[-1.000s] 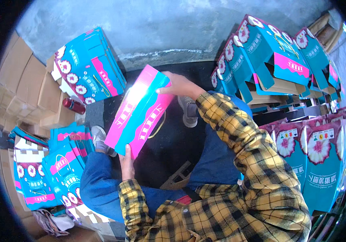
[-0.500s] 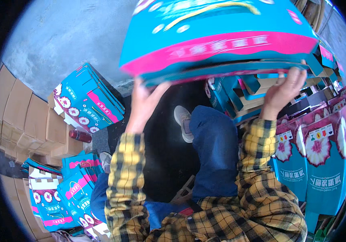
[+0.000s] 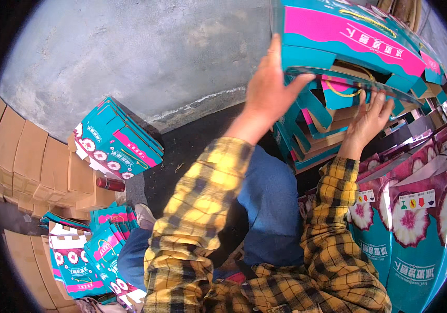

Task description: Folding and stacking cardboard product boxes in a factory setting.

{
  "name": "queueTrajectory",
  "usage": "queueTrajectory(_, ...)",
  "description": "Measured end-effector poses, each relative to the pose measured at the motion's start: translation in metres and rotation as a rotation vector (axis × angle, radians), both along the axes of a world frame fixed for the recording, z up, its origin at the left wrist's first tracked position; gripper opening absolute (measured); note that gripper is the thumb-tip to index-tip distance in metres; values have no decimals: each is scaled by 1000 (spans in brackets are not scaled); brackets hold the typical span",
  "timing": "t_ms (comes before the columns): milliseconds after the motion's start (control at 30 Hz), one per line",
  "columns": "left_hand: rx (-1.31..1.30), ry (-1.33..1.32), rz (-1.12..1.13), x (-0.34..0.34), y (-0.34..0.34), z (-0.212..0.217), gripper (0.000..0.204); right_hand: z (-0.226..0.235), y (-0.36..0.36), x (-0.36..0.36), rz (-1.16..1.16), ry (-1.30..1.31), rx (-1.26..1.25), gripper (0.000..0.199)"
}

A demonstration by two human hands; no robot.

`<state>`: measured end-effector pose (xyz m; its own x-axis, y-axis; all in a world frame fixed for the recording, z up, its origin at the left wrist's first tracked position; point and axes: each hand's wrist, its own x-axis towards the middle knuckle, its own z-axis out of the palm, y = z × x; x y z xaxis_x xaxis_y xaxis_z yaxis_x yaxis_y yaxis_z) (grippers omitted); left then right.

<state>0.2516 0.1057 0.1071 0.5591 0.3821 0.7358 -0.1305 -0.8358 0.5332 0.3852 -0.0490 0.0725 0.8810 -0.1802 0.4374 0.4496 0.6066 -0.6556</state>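
I had the teal and pink carton (image 3: 348,36) up at the top of the stack of folded cartons (image 3: 317,130), and everything else lay around that stack. My left hand (image 3: 268,94) pressed against the carton's near left end, thumb hooked under its lower edge and fingers up along its side, so that grip was closed on the carton. My right hand (image 3: 367,122) reached up under the carton's open underside, just right of the stack's middle; its fingers (image 3: 377,101) touched the lower rim, spread and only partly curled, and I could not tell whether they truly clamped it.

The carton sat tilted, its pink band facing up and away from me, resting over the stack's topmost brown flaps. Right of the stack stood a row of upright purple and teal boxes (image 3: 416,229), close beside it. Well left of the stack, a bundle of flat teal cartons (image 3: 116,141) leaned on the grey concrete floor (image 3: 129,57), with a dark red bottle (image 3: 110,183) just below it. Further left were plain brown cardboard boxes (image 3: 35,167). More flat teal cartons (image 3: 85,250) lay below those, near my left knee.
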Motion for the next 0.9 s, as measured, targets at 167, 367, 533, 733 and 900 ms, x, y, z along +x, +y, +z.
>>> queueTrajectory(167,-37,333,125,18,-42,9,87,-6,0,-4,71,11,-231,57)
queueTrajectory(367,257,396,-42,-34,-63,-20,77,-20,-11,1,166,147,-61,52)
queueTrajectory(533,222,705,55,-176,-57,-26,70,-25,-18,-43,52,-31,-16,47)
queueTrajectory(733,187,1029,838,-412,-57,-58,61,-11,4,-58,-22,-56,-213,43)
queueTrajectory(900,-44,795,1152,-503,-100,-108,59,-39,-25,17,-187,-150,-563,32)
